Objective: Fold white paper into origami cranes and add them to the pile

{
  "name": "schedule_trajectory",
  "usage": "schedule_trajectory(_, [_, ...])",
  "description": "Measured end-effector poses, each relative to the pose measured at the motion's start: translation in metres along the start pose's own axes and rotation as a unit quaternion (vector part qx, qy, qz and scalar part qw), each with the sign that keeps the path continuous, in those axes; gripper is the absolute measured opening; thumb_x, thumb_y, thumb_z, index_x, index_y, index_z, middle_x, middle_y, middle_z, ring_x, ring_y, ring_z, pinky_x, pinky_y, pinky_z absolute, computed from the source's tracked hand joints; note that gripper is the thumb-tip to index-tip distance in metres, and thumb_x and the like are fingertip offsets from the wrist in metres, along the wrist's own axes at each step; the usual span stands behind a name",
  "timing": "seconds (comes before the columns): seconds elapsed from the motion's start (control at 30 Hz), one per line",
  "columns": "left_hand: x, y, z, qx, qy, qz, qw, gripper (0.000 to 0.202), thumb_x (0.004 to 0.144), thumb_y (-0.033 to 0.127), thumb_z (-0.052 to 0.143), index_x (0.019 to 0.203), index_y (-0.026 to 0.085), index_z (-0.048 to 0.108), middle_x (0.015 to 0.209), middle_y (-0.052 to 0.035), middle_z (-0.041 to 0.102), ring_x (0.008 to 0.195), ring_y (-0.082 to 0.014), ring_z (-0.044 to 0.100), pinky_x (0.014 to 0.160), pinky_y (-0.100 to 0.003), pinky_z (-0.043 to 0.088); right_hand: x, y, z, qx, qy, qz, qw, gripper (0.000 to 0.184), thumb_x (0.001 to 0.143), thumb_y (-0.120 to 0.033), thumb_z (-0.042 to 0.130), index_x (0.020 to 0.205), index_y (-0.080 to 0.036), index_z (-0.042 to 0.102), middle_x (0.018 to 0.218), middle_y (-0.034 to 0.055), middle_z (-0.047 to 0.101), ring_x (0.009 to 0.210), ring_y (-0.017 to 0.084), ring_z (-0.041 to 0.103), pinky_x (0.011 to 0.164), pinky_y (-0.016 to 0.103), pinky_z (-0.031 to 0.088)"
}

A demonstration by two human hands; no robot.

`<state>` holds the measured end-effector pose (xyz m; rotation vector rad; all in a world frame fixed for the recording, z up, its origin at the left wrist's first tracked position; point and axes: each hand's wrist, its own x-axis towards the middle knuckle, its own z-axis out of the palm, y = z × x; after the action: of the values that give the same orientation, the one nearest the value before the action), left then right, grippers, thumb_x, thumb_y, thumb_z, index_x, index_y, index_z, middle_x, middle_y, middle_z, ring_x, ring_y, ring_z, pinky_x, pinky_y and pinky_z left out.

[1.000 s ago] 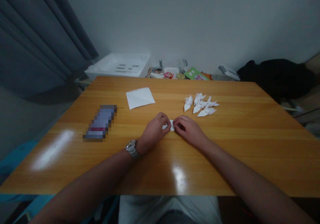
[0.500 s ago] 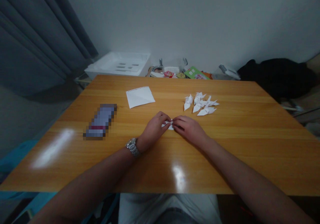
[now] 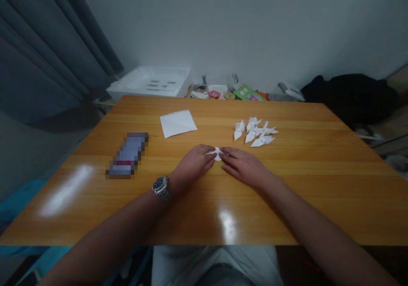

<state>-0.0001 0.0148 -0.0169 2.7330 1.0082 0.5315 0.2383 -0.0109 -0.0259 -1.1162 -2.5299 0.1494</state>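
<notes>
Folded white paper [image 3: 217, 153] lies flat on glossy wooden table [image 3: 318, 184] beneath fingertips [image 3: 208, 156].

I can read no text, label, brand or number anywhere in my view. The flat rectangular object [image 3: 128, 155] lying on the orange-brown wooden table [image 3: 318, 171] is blurred into blocks. The green printed packet [image 3: 246, 92] and the small red-and-white packet [image 3: 214, 94] beyond the table's far edge carry markings too small for me to make out.
</notes>
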Motion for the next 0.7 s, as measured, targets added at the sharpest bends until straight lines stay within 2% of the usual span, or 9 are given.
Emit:
schedule_trajectory(0.17, [-0.003,0.008,-0.006,0.072,-0.031,0.011,0.997,0.030,0.102,0.022,0.047,0.125,0.013,0.065,0.124,-0.0158,0.067,0.110,-0.0268,0.063,0.099,-0.043,0.051,0.000,0.001,-0.001,-0.012,-0.016,-0.001,1.000,0.039,0.100,-0.033,0.057,0.136,-0.021,0.063,0.142,0.0158,0.062,0.127,0.031,0.061,0.106,0.050,0.053])
schedule_trajectory(0.33, [-0.004,0.012,-0.005,0.086,-0.047,0.014,0.995,0.032,0.100,0.020,0.049,0.127,0.009,0.062,0.129,-0.0169,0.065,0.112,-0.0289,0.062,0.099,-0.044,0.051,-0.002,0.000,-0.005,-0.015,-0.032,-0.011,0.999,0.040,0.101,-0.034,0.056,0.137,-0.018,0.062,0.144,0.0170,0.060,0.128,0.031,0.061,0.106,0.049,0.053])
schedule_trajectory(0.5, [-0.006,0.012,-0.006,0.094,-0.060,0.010,0.994,0.035,0.099,0.022,0.051,0.131,0.009,0.060,0.131,-0.0180,0.064,0.115,-0.0283,0.063,0.102,-0.042,0.049,-0.003,0.000,-0.004,0.001,-0.022,0.001,1.000,0.038,0.102,-0.031,0.054,0.136,-0.019,0.064,0.146,0.0164,0.058,0.131,0.031,0.059,0.108,0.051,0.051])
schedule_trajectory(0.7, [-0.013,0.006,-0.009,0.107,-0.091,0.022,0.990,0.045,0.101,0.029,0.052,0.141,0.008,0.053,0.147,-0.0178,0.056,0.124,-0.0297,0.060,0.109,-0.042,0.045,-0.004,-0.002,-0.004,0.008,-0.031,0.025,0.999,0.037,0.104,-0.026,0.048,0.138,-0.020,0.064,0.149,0.0141,0.056,0.134,0.028,0.057,0.112,0.049,0.049])
